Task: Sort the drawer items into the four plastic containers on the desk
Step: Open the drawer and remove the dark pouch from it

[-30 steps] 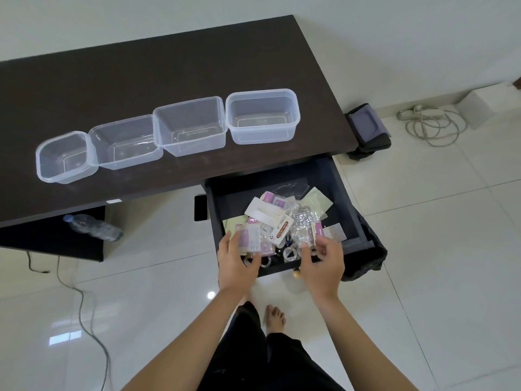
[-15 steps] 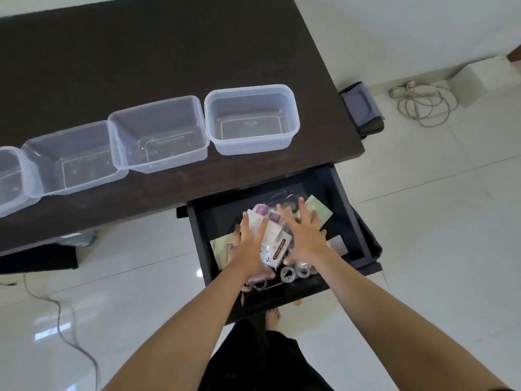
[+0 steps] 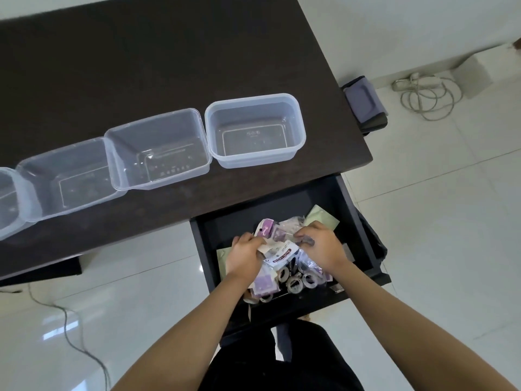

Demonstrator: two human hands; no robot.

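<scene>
Dark brown desk [image 3: 169,66], clear containers [image 3: 255,131]

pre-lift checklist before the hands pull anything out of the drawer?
1. Drawer open far enough to reach the pile: ok.
2. Left hand has a grip: ok, fingers curled into the packets.
3. Right hand has a grip: ok, it pinches a clear wrapper.
4. Each hand holds one item only: cannot tell, the pile is tangled.
5. Nearest container empty and upright on the desk: ok.
6. All four containers ready: cannot tell, the leftmost is cut off at the frame edge.
</scene>
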